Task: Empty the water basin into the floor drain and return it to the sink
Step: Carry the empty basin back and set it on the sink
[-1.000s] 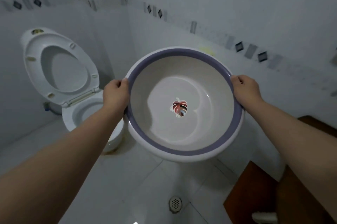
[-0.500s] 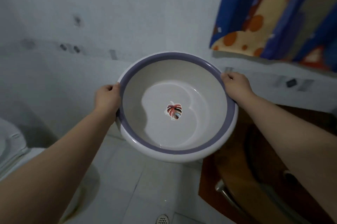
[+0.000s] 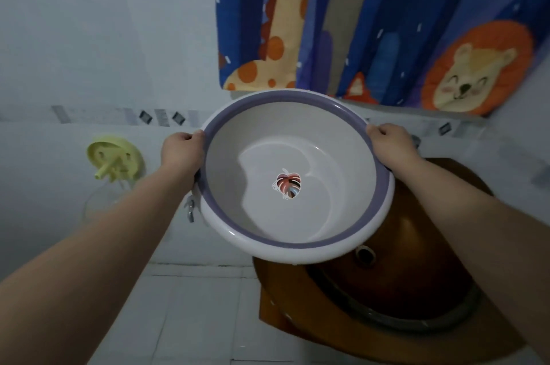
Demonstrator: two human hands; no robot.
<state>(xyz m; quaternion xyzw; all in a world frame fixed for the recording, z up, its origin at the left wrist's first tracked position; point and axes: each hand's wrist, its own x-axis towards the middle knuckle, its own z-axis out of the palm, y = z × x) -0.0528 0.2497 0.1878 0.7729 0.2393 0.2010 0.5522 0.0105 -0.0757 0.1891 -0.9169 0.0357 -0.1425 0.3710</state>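
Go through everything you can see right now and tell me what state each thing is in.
basin: empty, upright, held in the air over the sink's left edge
left hand: gripping the basin's rim
right hand: gripping the opposite rim
sink: nothing set in it
curtain: hanging

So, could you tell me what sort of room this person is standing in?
Most likely a small home bathroom: a brown sink set in a corner, pale tiled walls, and a cartoon-animal curtain hanging above.
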